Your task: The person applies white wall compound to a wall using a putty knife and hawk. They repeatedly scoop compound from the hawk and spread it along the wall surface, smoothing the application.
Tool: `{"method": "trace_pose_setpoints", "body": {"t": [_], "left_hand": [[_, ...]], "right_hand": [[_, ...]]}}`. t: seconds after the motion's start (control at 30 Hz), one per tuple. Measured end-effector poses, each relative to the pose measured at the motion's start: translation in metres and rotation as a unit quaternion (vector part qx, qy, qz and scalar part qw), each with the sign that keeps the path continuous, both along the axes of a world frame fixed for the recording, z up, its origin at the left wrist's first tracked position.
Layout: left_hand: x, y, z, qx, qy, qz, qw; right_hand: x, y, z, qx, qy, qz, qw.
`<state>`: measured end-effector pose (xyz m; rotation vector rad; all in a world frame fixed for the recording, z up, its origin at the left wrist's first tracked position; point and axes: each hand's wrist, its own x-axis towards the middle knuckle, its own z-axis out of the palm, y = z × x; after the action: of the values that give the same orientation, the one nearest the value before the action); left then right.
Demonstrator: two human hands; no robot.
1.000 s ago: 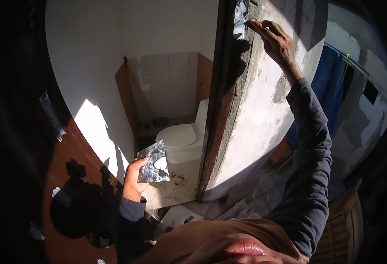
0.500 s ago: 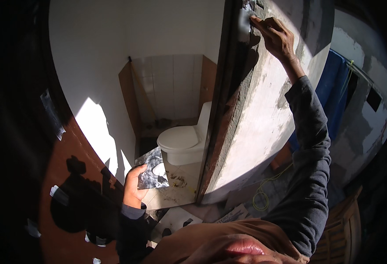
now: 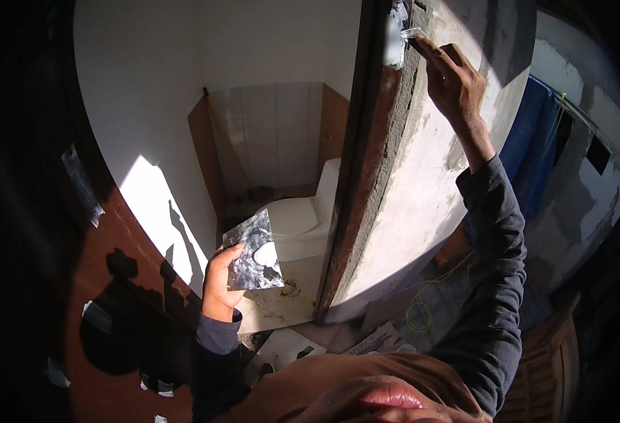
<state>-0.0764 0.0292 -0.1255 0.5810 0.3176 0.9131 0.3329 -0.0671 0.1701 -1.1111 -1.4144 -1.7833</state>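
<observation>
My left hand (image 3: 220,285) grips a flat square plate (image 3: 243,240) by its edge, thumb on top. White smears cover the plate, and a lump of white putty (image 3: 265,254) sits near its right side. Raised at the upper right, my right hand (image 3: 458,83) pinches a small flat scraper (image 3: 414,33), mostly hidden by the fingers. Its light edge is beside a patch of white putty (image 3: 394,42) on the brown door frame (image 3: 384,116), close to where the frame meets the rough wall.
Through the doorway stands a white toilet (image 3: 289,215), with a long-handled tool (image 3: 225,134) leaning in the corner behind. The brown door (image 3: 123,243) at left carries white patches. At right are a patchy plastered wall (image 3: 423,148), a blue cloth (image 3: 529,148), a yellow-green cord (image 3: 417,317) and a wooden slatted piece (image 3: 553,352).
My right hand has moved slightly down and right, drawing the scraper off the white patch, which shows more fully. My left hand has lifted the plate up and a little right.
</observation>
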Motion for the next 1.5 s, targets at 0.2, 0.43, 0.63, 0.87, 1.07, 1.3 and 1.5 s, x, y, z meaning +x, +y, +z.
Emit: {"method": "trace_pose_setpoints", "body": {"t": [0.2, 0.43, 0.63, 0.87, 1.07, 1.3, 1.5], "left_hand": [[-0.001, -0.009, 0.020, 0.032, 0.001, -0.009, 0.999], [-0.003, 0.000, 0.022, 0.040, -0.009, -0.081, 0.996], [-0.006, 0.005, 0.019, 0.000, 0.021, -0.062, 0.998], [-0.006, 0.003, 0.018, -0.003, 0.022, -0.118, 0.993], [-0.006, 0.005, 0.020, 0.003, 0.029, -0.123, 0.992], [0.001, -0.004, 0.033, 0.045, 0.015, -0.106, 0.993], [0.003, -0.014, 0.033, 0.134, -0.014, -0.109, 0.985]], "right_hand": [[-0.046, 0.016, -0.020, 0.018, -0.034, -0.189, 0.981], [-0.110, 0.055, 0.000, 0.043, -0.049, -0.297, 0.953], [-0.104, 0.047, -0.027, 0.009, -0.016, -0.259, 0.966], [-0.081, 0.077, -0.001, 0.047, 0.064, -0.358, 0.930], [-0.100, 0.050, -0.043, -0.109, 0.103, -0.389, 0.909], [-0.133, -0.054, -0.109, -0.120, 0.254, -0.023, 0.959], [-0.171, -0.102, -0.195, -0.201, 0.301, 0.127, 0.924]]}}
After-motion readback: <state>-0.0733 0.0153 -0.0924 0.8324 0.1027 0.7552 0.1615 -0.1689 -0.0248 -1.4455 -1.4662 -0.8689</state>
